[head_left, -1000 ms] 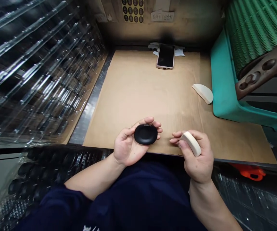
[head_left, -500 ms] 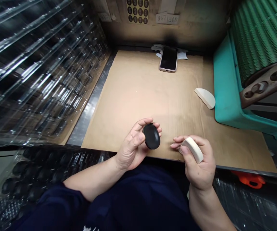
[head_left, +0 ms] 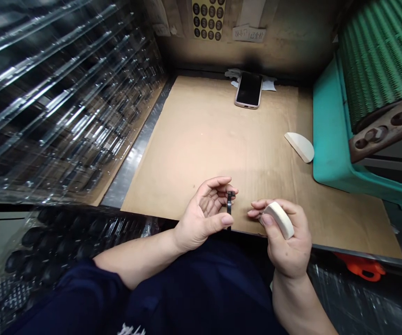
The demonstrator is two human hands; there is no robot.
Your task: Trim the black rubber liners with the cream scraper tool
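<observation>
Between the thumb and fingers of my left hand (head_left: pixel 204 211) is a small black oval part (head_left: pixel 229 209), turned edge-on so that only its narrow side shows. My right hand (head_left: pixel 290 237), to the right of it, is closed around a cream-white curved pad (head_left: pixel 279 219) with a rounded edge. The two hands are apart, over the front edge of the cardboard sheet (head_left: pixel 187 139). A second white half-round pad (head_left: pixel 300 147) lies on the cardboard, close to the turquoise bin.
A phone (head_left: pixel 249 90) rests on white cloth at the back. Stacked clear plastic trays (head_left: pixel 64 102) rise on the left. The turquoise bin (head_left: pixel 330 125) with green ridged material (head_left: pixel 378 60) stands right. An orange handle (head_left: pixel 365 267) shows below the table edge.
The black oval part has turned in my left hand from showing its broad dished face to edge-on. My right hand keeps its hold on the white pad. The view has shifted slightly.
</observation>
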